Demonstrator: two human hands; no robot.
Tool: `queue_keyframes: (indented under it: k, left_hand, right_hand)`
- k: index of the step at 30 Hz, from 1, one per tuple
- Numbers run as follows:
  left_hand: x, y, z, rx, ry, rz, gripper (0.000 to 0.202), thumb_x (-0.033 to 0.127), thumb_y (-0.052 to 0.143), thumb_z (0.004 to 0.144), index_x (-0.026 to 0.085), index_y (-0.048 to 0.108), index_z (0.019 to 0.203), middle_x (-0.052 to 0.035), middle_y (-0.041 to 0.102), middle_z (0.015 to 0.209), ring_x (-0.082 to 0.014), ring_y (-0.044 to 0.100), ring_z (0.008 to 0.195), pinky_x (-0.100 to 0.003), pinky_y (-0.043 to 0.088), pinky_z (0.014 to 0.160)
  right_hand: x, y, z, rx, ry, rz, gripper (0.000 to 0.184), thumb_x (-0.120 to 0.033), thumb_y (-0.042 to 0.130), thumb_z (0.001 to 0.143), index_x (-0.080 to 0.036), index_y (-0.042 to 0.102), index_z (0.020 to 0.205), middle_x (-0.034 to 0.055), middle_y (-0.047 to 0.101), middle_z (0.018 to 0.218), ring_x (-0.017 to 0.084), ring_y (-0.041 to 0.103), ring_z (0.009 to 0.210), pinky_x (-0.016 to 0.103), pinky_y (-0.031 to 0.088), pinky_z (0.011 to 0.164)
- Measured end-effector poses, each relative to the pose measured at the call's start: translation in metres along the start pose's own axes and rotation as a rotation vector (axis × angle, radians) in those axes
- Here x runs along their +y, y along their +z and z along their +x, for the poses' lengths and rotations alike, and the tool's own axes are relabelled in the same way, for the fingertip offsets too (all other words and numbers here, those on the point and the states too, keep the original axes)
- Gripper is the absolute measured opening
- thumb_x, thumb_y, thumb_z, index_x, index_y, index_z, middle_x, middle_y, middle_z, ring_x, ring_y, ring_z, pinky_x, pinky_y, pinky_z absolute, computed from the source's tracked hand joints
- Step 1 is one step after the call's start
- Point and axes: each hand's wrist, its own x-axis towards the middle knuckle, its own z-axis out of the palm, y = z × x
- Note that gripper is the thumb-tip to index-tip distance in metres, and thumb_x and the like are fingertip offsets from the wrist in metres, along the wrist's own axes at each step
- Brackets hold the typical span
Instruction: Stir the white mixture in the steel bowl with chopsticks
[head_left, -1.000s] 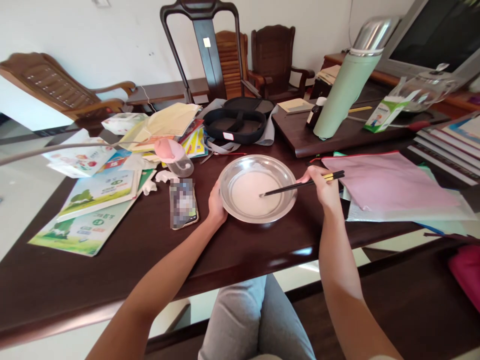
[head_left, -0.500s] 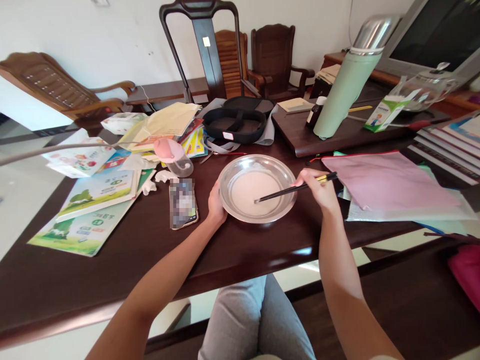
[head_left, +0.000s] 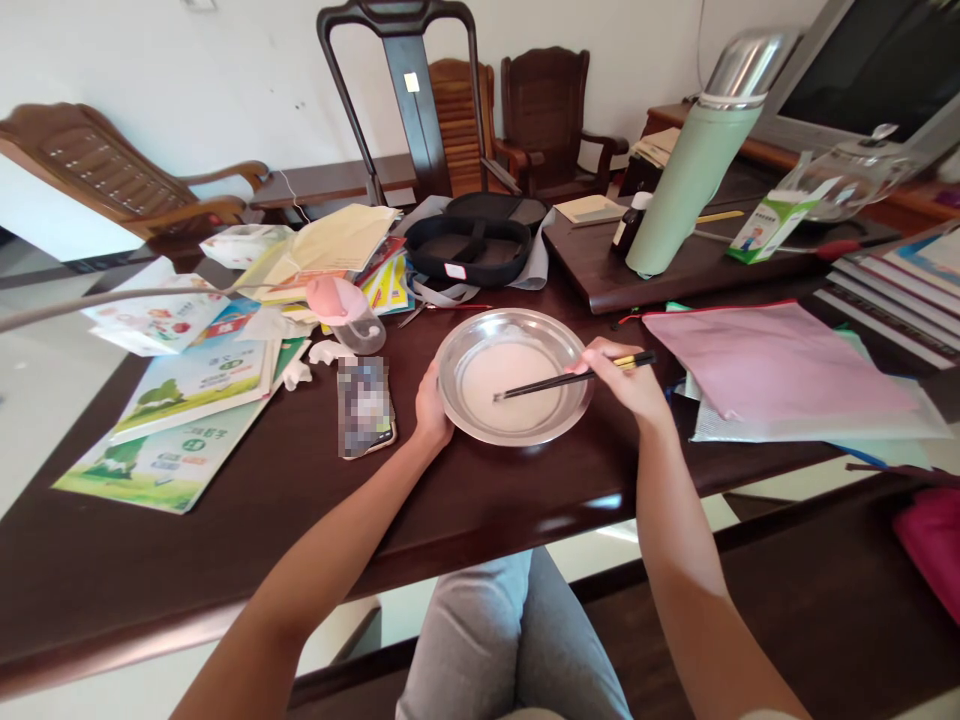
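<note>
A round metal bowl stands on the dark table in front of me, with a whitish liquid in its bottom. My left hand grips the bowl's left rim; its fingers partly disappear behind the side. Between the fingers of my right hand is a pair of black chopsticks with gold bands near the top. Their tips dip into the liquid, left of the bowl's middle. A phone with a blurred screen lies to the left of my left hand.
Left are booklets, papers and a pink-topped cup. Behind the bowl sits an open black case. A tall green thermos rises back right, and a pink zip pouch lies right of my right hand.
My right hand and the chopsticks have shifted left, so the tips sit farther left in the liquid. My left hand and the bowl have stayed in place.
</note>
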Motion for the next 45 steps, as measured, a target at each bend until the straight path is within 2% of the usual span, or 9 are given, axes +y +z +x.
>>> queue_keyframes:
  k: [2,8,14,21,27,31,34,40,45]
  left_hand:
    - [0.0,0.0,0.0,0.002,0.003,0.0,0.038,0.059,0.097,0.078,0.026,0.081,0.085,-0.0049,0.091,0.103,-0.0359,0.083,0.128,-0.046,0.064,0.117]
    - [-0.001,0.0,0.001,0.025,-0.005,-0.006,0.034,0.056,0.096,0.081,0.025,0.083,0.086,-0.0037,0.091,0.102,-0.0325,0.084,0.12,-0.042,0.065,0.112]
    - [-0.001,0.002,0.001,0.04,0.011,-0.012,0.03,0.052,0.095,0.08,0.026,0.082,0.085,-0.004,0.091,0.107,-0.0314,0.083,0.12,-0.04,0.064,0.11]
    - [0.0,0.002,0.0,0.035,0.019,0.021,0.034,0.055,0.094,0.079,0.026,0.079,0.083,-0.0044,0.089,0.102,-0.0337,0.082,0.123,-0.042,0.063,0.112]
    - [0.003,0.005,-0.004,0.052,-0.002,-0.028,0.031,0.051,0.096,0.079,0.025,0.081,0.084,-0.0048,0.092,0.108,-0.035,0.082,0.129,-0.043,0.063,0.116]
    - [0.004,0.006,-0.005,0.05,-0.011,-0.046,0.027,0.048,0.096,0.081,0.024,0.084,0.085,-0.0036,0.092,0.105,-0.0331,0.084,0.125,-0.041,0.065,0.113]
    - [0.004,0.006,-0.005,0.055,-0.015,-0.053,0.024,0.046,0.096,0.082,0.024,0.086,0.087,-0.0031,0.093,0.106,-0.0325,0.084,0.123,-0.04,0.066,0.111]
    - [0.003,0.003,-0.002,0.037,-0.007,-0.036,0.027,0.048,0.097,0.081,0.025,0.083,0.084,-0.0043,0.093,0.109,-0.0339,0.083,0.126,-0.042,0.064,0.114]
    - [0.002,0.001,0.0,0.016,-0.001,-0.012,0.029,0.05,0.094,0.082,0.024,0.085,0.09,-0.0055,0.092,0.111,-0.035,0.082,0.129,-0.044,0.064,0.115]
  right_hand:
    - [0.002,0.003,0.001,-0.023,-0.025,-0.028,0.066,-0.094,0.077,0.093,-0.03,0.085,0.078,0.0062,0.09,0.088,0.031,0.087,0.09,0.047,0.067,0.09]
    - [0.008,-0.009,0.001,0.239,-0.02,-0.011,0.069,-0.093,0.073,0.096,-0.031,0.072,0.065,0.0037,0.079,0.069,0.03,0.082,0.076,0.048,0.067,0.087]
    - [0.001,0.002,0.0,-0.01,-0.014,-0.004,0.065,-0.092,0.079,0.092,-0.03,0.084,0.073,0.0056,0.088,0.082,0.031,0.086,0.085,0.046,0.066,0.085]
    - [0.007,-0.008,0.001,0.251,-0.028,0.009,0.069,-0.092,0.076,0.095,-0.031,0.075,0.064,0.0036,0.079,0.068,0.029,0.08,0.073,0.047,0.065,0.085]
    - [0.004,0.001,0.0,-0.018,-0.025,0.001,0.064,-0.091,0.079,0.094,-0.03,0.085,0.075,0.0058,0.088,0.084,0.03,0.086,0.084,0.046,0.067,0.085]
    - [0.01,-0.005,0.002,0.121,-0.054,-0.051,0.063,-0.089,0.077,0.097,-0.03,0.084,0.076,0.005,0.088,0.082,0.03,0.086,0.085,0.047,0.067,0.091]
    - [0.01,-0.012,0.001,0.228,-0.05,0.001,0.066,-0.088,0.075,0.099,-0.03,0.077,0.067,0.0039,0.082,0.069,0.03,0.083,0.072,0.047,0.068,0.083]
    - [0.002,0.001,0.0,-0.02,-0.032,-0.012,0.066,-0.092,0.078,0.094,-0.029,0.085,0.074,0.0057,0.089,0.084,0.029,0.087,0.083,0.044,0.066,0.083]
    - [0.006,-0.005,0.002,0.172,-0.042,-0.055,0.067,-0.094,0.076,0.093,-0.031,0.082,0.072,0.0049,0.086,0.079,0.03,0.085,0.083,0.046,0.065,0.089]
